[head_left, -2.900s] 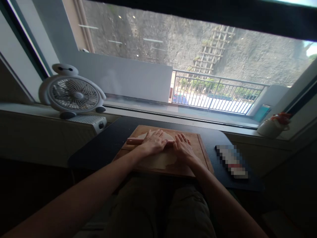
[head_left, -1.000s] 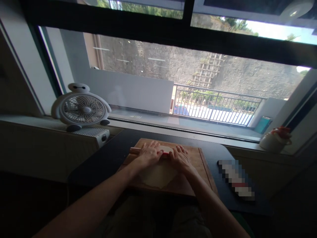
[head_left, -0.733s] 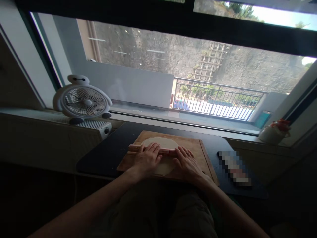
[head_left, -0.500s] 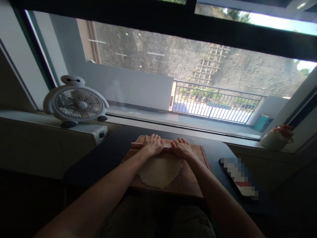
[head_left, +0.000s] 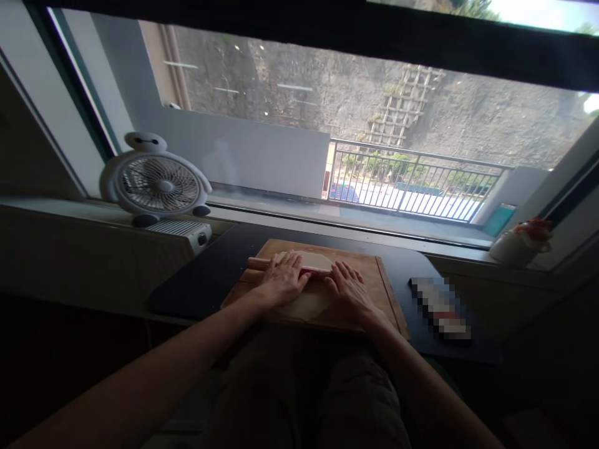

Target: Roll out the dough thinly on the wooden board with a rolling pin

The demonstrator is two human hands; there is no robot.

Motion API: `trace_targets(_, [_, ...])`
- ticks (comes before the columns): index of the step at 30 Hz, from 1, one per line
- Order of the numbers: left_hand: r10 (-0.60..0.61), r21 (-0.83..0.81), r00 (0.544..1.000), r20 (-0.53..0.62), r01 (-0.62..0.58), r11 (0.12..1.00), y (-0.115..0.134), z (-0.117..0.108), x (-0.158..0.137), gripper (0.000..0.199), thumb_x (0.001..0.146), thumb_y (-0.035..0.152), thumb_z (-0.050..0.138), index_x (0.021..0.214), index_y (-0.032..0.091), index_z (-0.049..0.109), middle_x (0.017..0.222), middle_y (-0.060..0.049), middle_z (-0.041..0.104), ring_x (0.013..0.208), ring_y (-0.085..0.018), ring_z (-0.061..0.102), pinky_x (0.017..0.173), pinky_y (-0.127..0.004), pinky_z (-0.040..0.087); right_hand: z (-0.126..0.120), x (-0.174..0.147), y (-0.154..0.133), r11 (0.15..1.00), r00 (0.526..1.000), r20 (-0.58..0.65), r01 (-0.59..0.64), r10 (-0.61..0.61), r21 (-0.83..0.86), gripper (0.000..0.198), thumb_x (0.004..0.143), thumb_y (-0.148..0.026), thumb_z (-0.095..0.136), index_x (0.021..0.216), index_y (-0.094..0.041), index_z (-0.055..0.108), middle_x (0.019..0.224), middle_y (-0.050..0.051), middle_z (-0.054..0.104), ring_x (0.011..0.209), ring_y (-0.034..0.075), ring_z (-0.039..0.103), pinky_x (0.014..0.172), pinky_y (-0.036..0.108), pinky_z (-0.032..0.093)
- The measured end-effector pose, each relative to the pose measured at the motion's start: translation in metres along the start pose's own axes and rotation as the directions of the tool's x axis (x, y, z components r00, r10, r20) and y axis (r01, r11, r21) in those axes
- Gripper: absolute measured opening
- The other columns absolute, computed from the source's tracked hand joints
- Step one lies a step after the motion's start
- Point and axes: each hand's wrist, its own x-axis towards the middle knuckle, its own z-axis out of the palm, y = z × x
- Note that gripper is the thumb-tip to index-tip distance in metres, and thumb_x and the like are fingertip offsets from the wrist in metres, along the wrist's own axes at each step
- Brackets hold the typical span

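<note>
A wooden rolling pin lies crosswise over a flat, pale sheet of dough. The dough shows on both sides of the pin, on a wooden board. My left hand rests on the pin's left part, fingers stretched forward over it and a little apart. Toward the pin's other end, my right hand lies palm down with its fingers extended, covering that end. Between the two hands a red and white patch shows on the pin. Neither hand is visibly wrapped around it.
The board sits on a dark table beneath a large window. A blurred-out flat object lies at the table's right. A white fan stands on the sill at left; a light pot stands at right.
Both hands and the rolling pin have come back toward me across the dough, baring its far part beyond the pin. The view has also shifted slightly.
</note>
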Motion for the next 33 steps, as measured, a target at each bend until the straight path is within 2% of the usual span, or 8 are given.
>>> trace_targets(3, [-0.001, -0.005, 1.000, 0.024, 0.001, 1.000, 0.008, -0.009, -0.010, 0.058, 0.091, 0.048, 0.022, 0.132, 0.015, 0.046, 0.144, -0.010, 0.041, 0.138, -0.023, 0.024, 0.114, -0.045, 0.009, -0.003, -0.019, -0.002, 0.999, 0.999, 0.000, 0.046, -0.046, -0.008, 0.059, 0.096, -0.046, 0.019, 0.145, -0.013, 0.027, 0.152, 0.008, 0.026, 0.141, 0.019, 0.015, 0.114, 0.037, 0.006])
trace_targets(5, [-0.053, -0.017, 0.994, 0.094, 0.055, 0.998, 0.011, -0.012, 0.006, 0.059, 0.091, 0.048, 0.019, 0.129, 0.015, 0.050, 0.142, -0.011, 0.044, 0.138, -0.025, 0.026, 0.113, -0.048, 0.011, -0.005, -0.010, 0.000, 0.999, 0.998, 0.052, 0.033, -0.034, 0.016, 0.059, 0.096, -0.047, 0.017, 0.145, -0.015, 0.028, 0.153, 0.007, 0.024, 0.141, 0.018, 0.014, 0.114, 0.036, 0.008])
trace_targets(10, [-0.178, -0.036, 0.969, 0.168, 0.187, 0.982, 0.001, 0.002, 0.089, 0.069, 0.089, 0.054, 0.015, 0.144, 0.013, 0.028, 0.154, -0.012, 0.020, 0.142, -0.027, 0.012, 0.112, -0.056, 0.006, -0.002, 0.067, 0.016, 0.989, 0.979, 0.148, -0.144, 0.139, 0.025, 0.061, 0.095, -0.051, 0.015, 0.143, -0.016, 0.031, 0.153, 0.009, 0.023, 0.141, 0.022, 0.014, 0.112, 0.042, 0.012])
trace_targets(13, [-0.218, -0.050, 0.953, 0.212, 0.233, 0.971, -0.011, 0.013, 0.129, 0.072, 0.088, 0.058, 0.013, 0.145, 0.017, 0.026, 0.154, -0.011, 0.018, 0.142, -0.028, 0.011, 0.110, -0.059, 0.010, 0.005, 0.112, 0.027, 0.981, 0.972, 0.140, -0.193, 0.190, 0.009, 0.060, 0.095, -0.052, 0.016, 0.140, -0.018, 0.035, 0.150, 0.010, 0.028, 0.139, 0.025, 0.020, 0.109, 0.047, 0.018])
trace_targets(16, [-0.235, -0.051, 0.946, 0.224, 0.252, 0.966, -0.019, 0.019, 0.144, 0.070, 0.088, 0.057, 0.010, 0.146, 0.020, 0.024, 0.154, -0.010, 0.018, 0.142, -0.028, 0.012, 0.109, -0.060, 0.014, 0.009, 0.131, 0.033, 0.977, 0.968, 0.139, -0.213, 0.209, 0.009, 0.057, 0.095, -0.052, 0.015, 0.136, -0.021, 0.040, 0.147, 0.009, 0.035, 0.135, 0.026, 0.027, 0.105, 0.047, 0.025])
trace_targets(21, [-0.178, -0.039, 0.958, 0.226, 0.191, 0.981, -0.009, 0.015, 0.118, 0.066, 0.089, 0.056, 0.015, 0.146, 0.024, 0.025, 0.154, -0.007, 0.020, 0.142, -0.028, 0.012, 0.110, -0.060, 0.011, 0.006, 0.103, 0.029, 0.981, 0.973, 0.133, -0.193, 0.189, 0.016, 0.056, 0.095, -0.052, 0.016, 0.138, -0.023, 0.038, 0.150, 0.007, 0.029, 0.139, 0.024, 0.019, 0.109, 0.046, 0.017])
trace_targets(29, [-0.024, -0.007, 0.990, 0.141, 0.025, 1.000, 0.018, -0.002, 0.022, 0.062, 0.091, 0.047, 0.017, 0.145, 0.017, 0.025, 0.154, -0.007, 0.022, 0.143, -0.025, 0.009, 0.112, -0.053, 0.002, 0.000, -0.009, 0.001, 0.994, 0.994, 0.039, -0.104, 0.102, 0.047, 0.067, 0.095, -0.055, 0.017, 0.148, -0.014, 0.019, 0.155, 0.007, 0.017, 0.142, 0.020, 0.007, 0.113, 0.037, 0.009])
trace_targets(33, [-0.011, -0.001, 0.992, 0.124, 0.011, 1.000, 0.022, -0.004, 0.015, 0.065, 0.091, 0.049, 0.017, 0.146, 0.015, 0.022, 0.154, -0.007, 0.020, 0.143, -0.023, 0.009, 0.113, -0.052, 0.002, 0.000, -0.020, -0.002, 0.995, 0.995, 0.038, -0.093, 0.091, 0.042, 0.067, 0.095, -0.055, 0.016, 0.148, -0.014, 0.019, 0.155, 0.006, 0.015, 0.142, 0.019, 0.005, 0.114, 0.040, 0.005])
